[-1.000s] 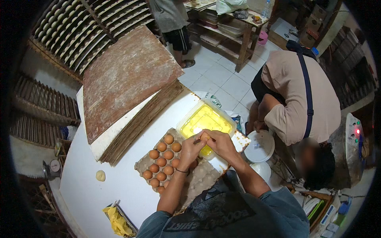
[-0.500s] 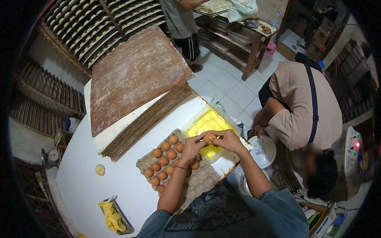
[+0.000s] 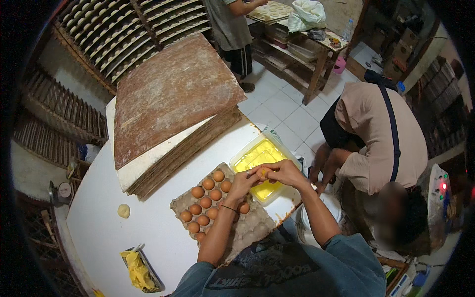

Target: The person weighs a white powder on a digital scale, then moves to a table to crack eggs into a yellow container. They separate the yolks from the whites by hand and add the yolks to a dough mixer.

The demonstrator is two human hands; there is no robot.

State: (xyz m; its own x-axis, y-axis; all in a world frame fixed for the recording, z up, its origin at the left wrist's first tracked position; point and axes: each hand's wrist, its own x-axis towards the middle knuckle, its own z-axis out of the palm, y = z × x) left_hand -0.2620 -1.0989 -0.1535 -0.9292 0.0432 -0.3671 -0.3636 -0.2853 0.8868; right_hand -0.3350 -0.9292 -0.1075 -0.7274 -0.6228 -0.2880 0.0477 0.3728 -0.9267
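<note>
My left hand (image 3: pixel 245 181) and my right hand (image 3: pixel 286 173) meet above a clear plastic tub (image 3: pixel 269 197) of bright yellow liquid. Between the fingertips of both hands is an egg (image 3: pixel 265 173); a patch of orange-yellow shows there, and the fingers cover most of the shell. Left of the tub lies a grey cardboard egg tray (image 3: pixel 250 226), with several brown eggs (image 3: pixel 205 202) in its far and left cups. My left forearm passes over the tray and hides part of it. Bare cups show on the tray's near right side.
A tall stack of floured boards (image 3: pixel 173 99) stands on the white table (image 3: pixel 94 218). A dough ball (image 3: pixel 123 211) and a small container with yellow wrapping (image 3: pixel 138 271) lie at left. On the right a co-worker (image 3: pixel 381 133) bends beside a white bucket (image 3: pixel 324 213); another person (image 3: pixel 230 29) stands farther off.
The egg between my fingers now shows an orange-yellow patch where brown shell was. My hands stay over the tub. On the right, the co-worker's hands and the round white lid have shifted.
</note>
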